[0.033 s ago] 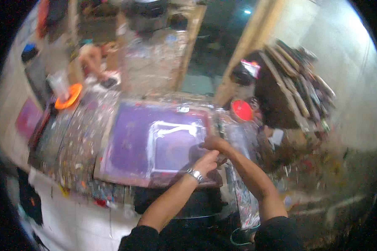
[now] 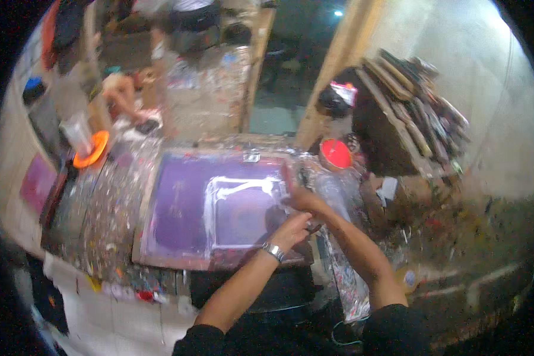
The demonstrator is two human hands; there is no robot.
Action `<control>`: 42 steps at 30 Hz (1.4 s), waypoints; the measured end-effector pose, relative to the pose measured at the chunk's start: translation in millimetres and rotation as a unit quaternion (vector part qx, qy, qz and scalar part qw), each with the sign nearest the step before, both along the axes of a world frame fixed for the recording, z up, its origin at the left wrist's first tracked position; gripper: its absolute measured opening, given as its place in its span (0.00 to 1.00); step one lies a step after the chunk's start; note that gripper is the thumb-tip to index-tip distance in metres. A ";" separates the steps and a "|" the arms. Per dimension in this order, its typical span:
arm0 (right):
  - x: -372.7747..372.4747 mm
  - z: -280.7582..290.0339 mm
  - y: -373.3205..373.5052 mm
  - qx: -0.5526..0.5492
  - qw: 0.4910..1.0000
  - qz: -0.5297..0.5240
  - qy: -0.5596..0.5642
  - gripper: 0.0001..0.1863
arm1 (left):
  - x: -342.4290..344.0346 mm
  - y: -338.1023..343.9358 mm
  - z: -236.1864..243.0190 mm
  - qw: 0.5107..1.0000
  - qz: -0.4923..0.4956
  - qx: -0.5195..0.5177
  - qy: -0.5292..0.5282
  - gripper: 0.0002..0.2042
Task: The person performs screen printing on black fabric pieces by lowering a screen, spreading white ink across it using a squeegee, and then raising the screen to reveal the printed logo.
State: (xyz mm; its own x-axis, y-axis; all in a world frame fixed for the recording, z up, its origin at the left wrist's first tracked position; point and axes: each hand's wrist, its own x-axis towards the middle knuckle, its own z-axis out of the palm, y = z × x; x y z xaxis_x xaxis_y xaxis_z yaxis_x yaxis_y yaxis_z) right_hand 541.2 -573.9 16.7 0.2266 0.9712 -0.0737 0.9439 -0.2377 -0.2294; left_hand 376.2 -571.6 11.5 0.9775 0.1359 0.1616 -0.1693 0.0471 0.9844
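A purple printing screen (image 2: 178, 213) in a wooden frame lies on a paint-spattered table (image 2: 101, 219). A white rectangular outline (image 2: 243, 185) is marked on its right half. My right hand (image 2: 296, 193) rests on the right side of that outline, fingers stretched along the white strip. My left hand (image 2: 292, 228), with a metal band on the wrist, sits just below it at the screen's right edge with curled fingers. The blur hides whether it holds anything.
A round red tub (image 2: 336, 153) stands right of the screen. Stacked wooden frames (image 2: 415, 113) lean at the right. An orange disc with a clear cup (image 2: 89, 148) sits at the left, near a pink sheet (image 2: 37, 181). Another person (image 2: 184, 24) stands at the far end.
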 end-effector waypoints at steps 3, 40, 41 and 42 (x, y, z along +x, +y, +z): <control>11.9 89.1 -38.2 0.163 0.975 -0.141 -0.046 0.22 | -15.3 -15.6 69.8 0.893 0.051 -0.436 0.096 0.21; -62.0 12.1 171.7 0.138 0.976 0.088 -0.141 0.23 | -346.3 93.4 -51.3 0.714 0.369 0.533 0.265 0.47; -70.0 7.2 159.4 0.127 0.978 0.100 -0.135 0.23 | -344.9 91.9 -44.4 0.713 0.370 0.526 0.278 0.47; -81.4 4.6 139.8 0.138 0.974 0.108 -0.142 0.18 | -340.6 89.7 -36.6 0.713 0.373 0.515 0.297 0.46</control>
State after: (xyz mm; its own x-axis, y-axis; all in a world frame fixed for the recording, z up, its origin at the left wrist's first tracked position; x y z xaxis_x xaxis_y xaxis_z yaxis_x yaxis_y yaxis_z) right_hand 459.8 -434.0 21.3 -0.0129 0.9725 0.2327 0.9997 0.0079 0.0223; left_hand 35.6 -481.9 -25.1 0.6337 0.7610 0.1388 0.6911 -0.6376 0.3403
